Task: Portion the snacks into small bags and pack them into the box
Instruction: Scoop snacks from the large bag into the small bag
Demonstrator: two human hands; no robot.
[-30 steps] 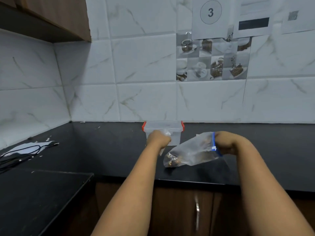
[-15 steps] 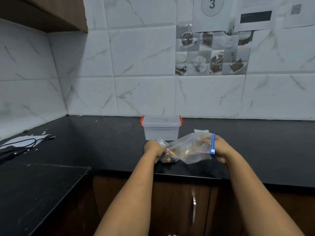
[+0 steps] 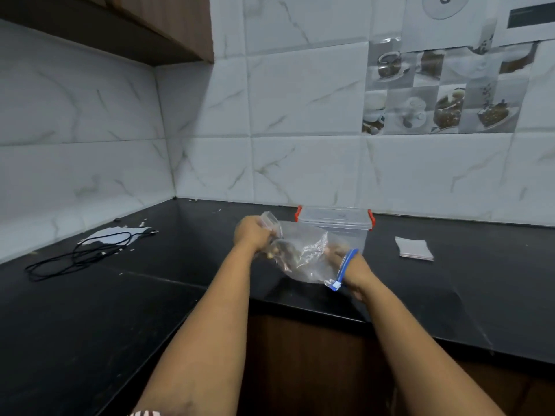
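A large clear zip bag (image 3: 306,256) with a blue seal strip holds brown snacks near its left end. My right hand (image 3: 353,265) reaches inside its mouth, fingers hidden behind the plastic. My left hand (image 3: 253,234) grips a small clear bag (image 3: 270,220) together with the large bag's closed end. Both hands hover over the black counter (image 3: 180,265). Just behind them stands a clear plastic box (image 3: 336,223) with red latches.
A stack of small flat bags (image 3: 413,249) lies to the right of the box. A black cable (image 3: 81,253) and white paper (image 3: 115,235) lie at the counter's left. Tiled walls close the back and left; a cabinet hangs above left.
The camera has turned left and moved closer. My right hand has gone deeper into the large bag; my left hand has lifted slightly with the small bag.
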